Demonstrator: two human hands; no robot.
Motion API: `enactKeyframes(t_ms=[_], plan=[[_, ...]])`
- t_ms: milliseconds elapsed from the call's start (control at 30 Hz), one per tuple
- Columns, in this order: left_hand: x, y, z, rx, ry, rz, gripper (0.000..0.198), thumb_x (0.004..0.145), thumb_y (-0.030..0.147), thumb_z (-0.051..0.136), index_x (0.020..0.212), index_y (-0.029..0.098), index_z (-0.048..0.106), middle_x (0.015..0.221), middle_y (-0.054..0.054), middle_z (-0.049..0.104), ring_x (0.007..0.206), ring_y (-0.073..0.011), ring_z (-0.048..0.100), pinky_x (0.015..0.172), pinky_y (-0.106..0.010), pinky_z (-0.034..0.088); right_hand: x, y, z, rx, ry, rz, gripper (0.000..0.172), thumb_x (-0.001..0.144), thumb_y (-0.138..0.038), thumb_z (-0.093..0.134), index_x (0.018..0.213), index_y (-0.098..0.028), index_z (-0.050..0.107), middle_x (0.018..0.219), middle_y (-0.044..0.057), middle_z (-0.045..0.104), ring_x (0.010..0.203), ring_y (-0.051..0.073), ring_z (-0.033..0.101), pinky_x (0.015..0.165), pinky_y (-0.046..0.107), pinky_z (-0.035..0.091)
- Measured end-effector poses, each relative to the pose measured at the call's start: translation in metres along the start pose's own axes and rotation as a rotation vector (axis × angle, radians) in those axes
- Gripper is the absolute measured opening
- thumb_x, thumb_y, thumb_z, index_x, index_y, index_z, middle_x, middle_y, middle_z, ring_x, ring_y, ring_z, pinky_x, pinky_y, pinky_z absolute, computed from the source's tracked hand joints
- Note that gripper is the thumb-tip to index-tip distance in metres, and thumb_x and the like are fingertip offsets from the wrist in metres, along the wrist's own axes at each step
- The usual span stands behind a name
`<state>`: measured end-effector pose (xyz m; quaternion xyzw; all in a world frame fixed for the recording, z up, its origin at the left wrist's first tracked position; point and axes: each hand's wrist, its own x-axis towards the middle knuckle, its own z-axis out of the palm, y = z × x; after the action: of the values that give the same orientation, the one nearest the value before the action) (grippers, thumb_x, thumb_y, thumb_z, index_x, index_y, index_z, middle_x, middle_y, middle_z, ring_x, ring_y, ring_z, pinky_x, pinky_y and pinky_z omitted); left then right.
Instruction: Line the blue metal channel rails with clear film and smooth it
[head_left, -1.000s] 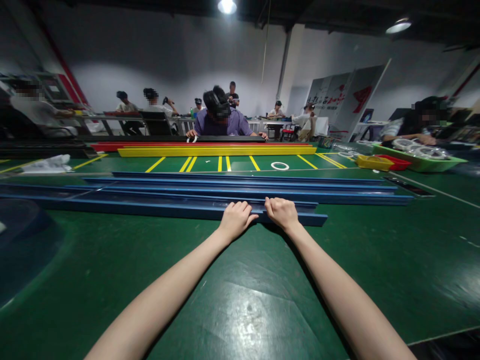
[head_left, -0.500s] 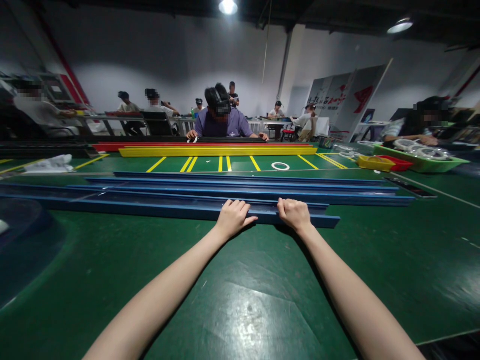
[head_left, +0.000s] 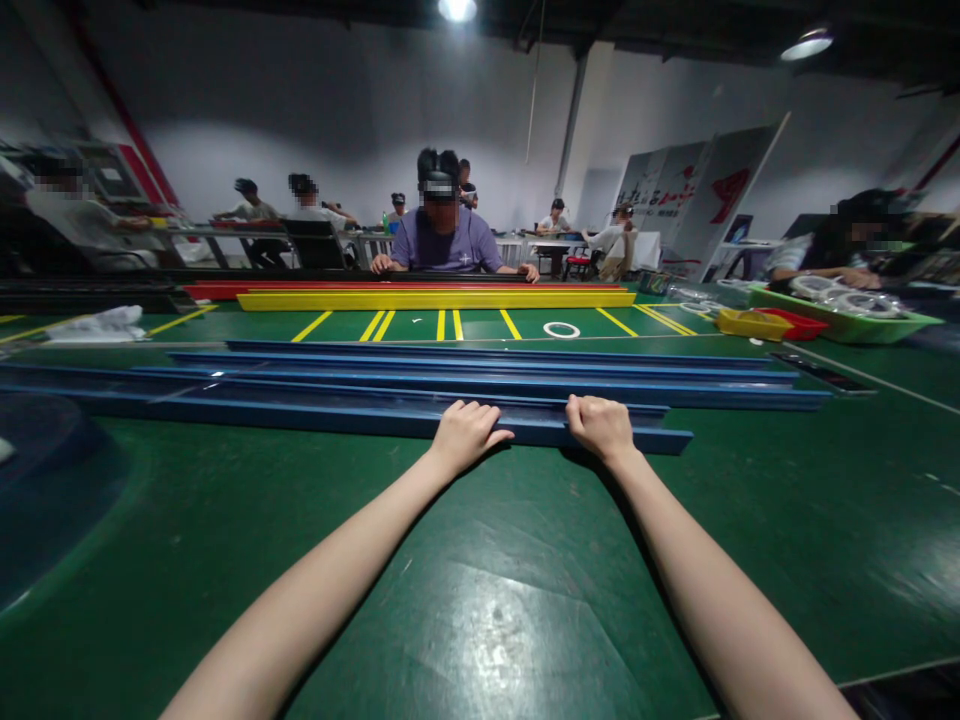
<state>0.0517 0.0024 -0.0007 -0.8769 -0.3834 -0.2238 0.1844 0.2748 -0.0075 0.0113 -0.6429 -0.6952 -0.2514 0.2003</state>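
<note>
Several long blue rails lie side by side across the green table (head_left: 480, 600). My left hand (head_left: 465, 435) rests on the near edge of the nearest blue rail (head_left: 337, 418), fingers curled over its top. A little to the right, my right hand (head_left: 600, 428) grips the same rail with fingers wrapped over its edge. The rail's right end sticks out just past my right hand.
More blue rails (head_left: 487, 375) lie behind. Farther back are a yellow rail (head_left: 435, 300), a red rail (head_left: 225, 291) and a white tape ring (head_left: 560, 330). A person in a purple shirt (head_left: 446, 245) sits opposite. Coloured trays (head_left: 832, 318) stand at the right, other people sit around.
The nearest blue rail has slid to the right with both hands on it. My right hand has moved right along with it. The person opposite has lifted their head.
</note>
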Motion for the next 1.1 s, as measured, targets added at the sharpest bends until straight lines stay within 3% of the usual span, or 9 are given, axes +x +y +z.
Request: enactKeyframes(t_ms=[833,1100], plan=[[0.008,0.0,-0.012,-0.044,-0.128,-0.107,0.044,0.076,0.059,0.037,0.076,0.018,0.053,0.076,-0.004,0.063,0.072,-0.0171,0.058,0.057,-0.023,0.035,0.0,0.0,0.0,-0.011,-0.042,0.02,0.046,0.082,-0.031,0.026,0.058,-0.013,0.062,0.063,0.009,0.064,0.053,0.015,0.055,0.047,0.025,0.022],[0.008,-0.002,-0.009,-0.061,-0.116,-0.104,0.044,0.076,0.059,0.038,0.073,0.018,0.055,0.076,-0.004,0.062,0.073,-0.0166,0.056,0.06,-0.024,0.036,0.005,0.0,-0.01,-0.026,-0.248,-0.008,0.049,0.084,-0.037,0.024,0.065,-0.018,0.065,0.07,0.007,0.065,0.061,0.016,0.058,0.05,0.023,0.027]])
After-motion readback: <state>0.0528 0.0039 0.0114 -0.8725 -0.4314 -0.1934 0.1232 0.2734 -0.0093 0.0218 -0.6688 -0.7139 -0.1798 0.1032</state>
